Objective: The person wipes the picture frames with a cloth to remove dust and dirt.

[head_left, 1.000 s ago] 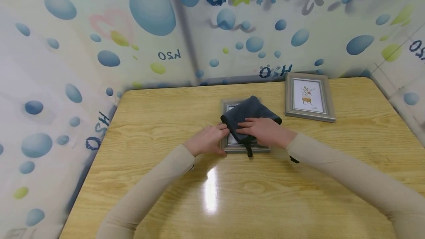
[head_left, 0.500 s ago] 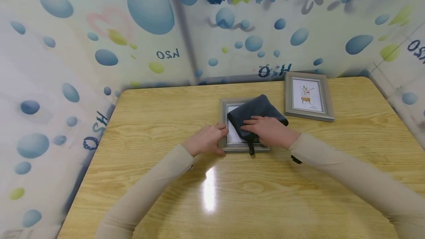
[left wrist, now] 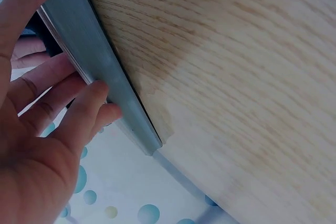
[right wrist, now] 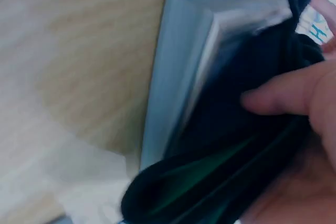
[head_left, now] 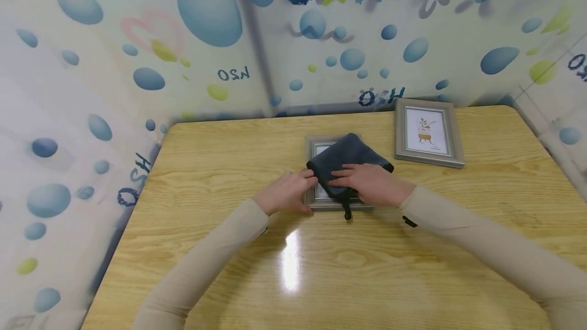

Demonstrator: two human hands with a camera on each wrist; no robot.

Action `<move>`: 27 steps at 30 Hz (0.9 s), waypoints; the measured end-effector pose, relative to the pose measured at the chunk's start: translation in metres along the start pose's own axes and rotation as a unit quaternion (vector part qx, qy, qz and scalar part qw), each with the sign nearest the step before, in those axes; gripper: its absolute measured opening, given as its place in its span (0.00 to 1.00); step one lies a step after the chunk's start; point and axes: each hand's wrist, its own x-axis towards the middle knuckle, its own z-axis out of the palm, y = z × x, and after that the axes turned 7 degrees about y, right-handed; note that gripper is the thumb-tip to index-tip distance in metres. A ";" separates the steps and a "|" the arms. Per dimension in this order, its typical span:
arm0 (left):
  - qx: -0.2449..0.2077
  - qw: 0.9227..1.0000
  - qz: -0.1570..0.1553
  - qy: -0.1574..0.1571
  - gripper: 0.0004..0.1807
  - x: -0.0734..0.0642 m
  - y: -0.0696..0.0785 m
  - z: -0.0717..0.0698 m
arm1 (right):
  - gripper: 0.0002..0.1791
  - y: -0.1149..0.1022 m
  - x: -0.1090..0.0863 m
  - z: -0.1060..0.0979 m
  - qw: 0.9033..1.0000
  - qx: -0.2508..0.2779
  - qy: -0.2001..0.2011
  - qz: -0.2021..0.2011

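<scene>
A grey picture frame [head_left: 316,206] lies on the table, partly covered by a folded dark blue cloth [head_left: 350,149] with a small hanging loop. My left hand [head_left: 286,192] holds the frame along its left side, thumb near the front corner. In the left wrist view, bent fingers [left wrist: 84,106] of that hand rest against the frame's side [left wrist: 100,56]. My right hand [head_left: 373,185] lies on the cloth and presses it onto the frame, its fingers extended. The right wrist view shows the thumb on the cloth [right wrist: 220,108] and a loose fold below; the palm side is hidden.
A second grey picture frame [head_left: 430,159] with a plant drawing lies to the right, near the table's back edge. The wooden table [head_left: 220,167] meets a wall [head_left: 284,65] with blue bubbles behind it. Side walls stand left and right.
My right hand slid the cloth rightward over the frame, then back left, so its left corner again meets my left fingertips. The left hand and both frames stay in place.
</scene>
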 end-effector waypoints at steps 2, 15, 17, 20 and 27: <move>0.003 1.000 0.001 0.005 0.29 0.000 0.001 0.000 | 0.31 0.004 -0.006 -0.004 1.000 -0.009 -0.004 0.024; 0.041 0.999 0.020 -0.019 0.30 0.003 0.001 -0.009 | 0.27 0.012 -0.017 -0.010 0.999 -0.020 -0.001 0.041; 0.028 0.999 0.015 -0.032 0.28 0.005 -0.001 -0.014 | 0.28 0.012 -0.018 -0.009 0.999 -0.018 0.000 0.041; 0.018 0.999 0.002 -0.040 0.23 0.011 -0.005 -0.023 | 0.27 0.013 -0.018 -0.008 0.999 -0.016 0.003 0.037; 0.037 0.998 -0.039 -0.026 0.19 0.033 -0.031 -0.028 | 0.27 0.015 -0.017 -0.006 0.999 -0.013 0.011 0.033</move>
